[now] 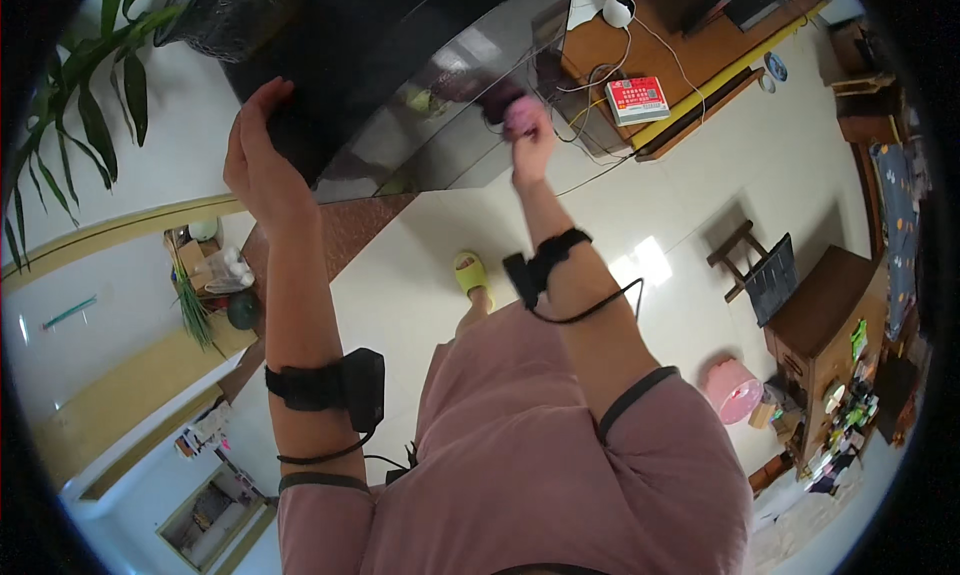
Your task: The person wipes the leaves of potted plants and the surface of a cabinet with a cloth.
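Observation:
My right hand [532, 151] is closed around a crumpled pink cloth or sponge [523, 117], somewhat blurred. It is against or just in front of a large glossy black panel [420, 147], possibly a television screen, near the panel's right side. A dark reflection of the hand and the pink piece shows in the surface. At the panel's left edge is my left hand [266, 162], fingers together and slightly bent, palm turned inward to the panel. Its thumb and palm are hidden, so whether it grips the edge cannot be told.
A leafy plant [94, 117] hangs over the left side. Cables run around a wooden cabinet [675, 49] carrying a red and white box [637, 100] and a white camera-like device [619, 10]. A small stool [757, 271] and pink bin [731, 391] stand on the right.

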Action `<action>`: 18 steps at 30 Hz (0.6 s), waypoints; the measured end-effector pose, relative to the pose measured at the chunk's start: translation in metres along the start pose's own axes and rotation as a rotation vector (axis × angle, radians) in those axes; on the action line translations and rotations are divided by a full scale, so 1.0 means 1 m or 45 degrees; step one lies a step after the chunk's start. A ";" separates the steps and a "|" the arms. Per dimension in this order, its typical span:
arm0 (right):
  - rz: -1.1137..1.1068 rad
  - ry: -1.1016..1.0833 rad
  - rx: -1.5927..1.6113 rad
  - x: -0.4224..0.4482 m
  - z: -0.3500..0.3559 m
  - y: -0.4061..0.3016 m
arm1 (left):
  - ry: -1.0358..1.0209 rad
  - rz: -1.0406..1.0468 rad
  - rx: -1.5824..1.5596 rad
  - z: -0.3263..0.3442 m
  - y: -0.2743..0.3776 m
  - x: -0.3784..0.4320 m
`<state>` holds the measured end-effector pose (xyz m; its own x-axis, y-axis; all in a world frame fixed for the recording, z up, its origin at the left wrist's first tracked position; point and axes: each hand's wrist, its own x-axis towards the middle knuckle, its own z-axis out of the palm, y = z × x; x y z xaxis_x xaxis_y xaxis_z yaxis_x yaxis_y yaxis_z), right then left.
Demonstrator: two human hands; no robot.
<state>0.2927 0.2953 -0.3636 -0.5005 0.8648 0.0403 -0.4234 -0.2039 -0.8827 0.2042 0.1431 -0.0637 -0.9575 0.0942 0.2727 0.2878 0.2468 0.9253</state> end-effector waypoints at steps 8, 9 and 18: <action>0.814 -0.071 0.569 -0.142 0.051 0.045 | -0.141 0.126 -0.005 0.008 -0.001 -0.001; 0.734 0.122 0.394 -0.131 0.035 0.052 | -0.166 0.142 -0.008 0.011 0.002 -0.001; -0.011 0.446 -0.371 0.047 -0.059 0.029 | -0.257 0.229 -0.023 0.015 0.007 -0.004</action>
<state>0.3022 0.3570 -0.4149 -0.1910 0.9792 -0.0685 -0.1712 -0.1019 -0.9799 0.2104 0.1589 -0.0624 -0.8671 0.3255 0.3771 0.4510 0.1913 0.8718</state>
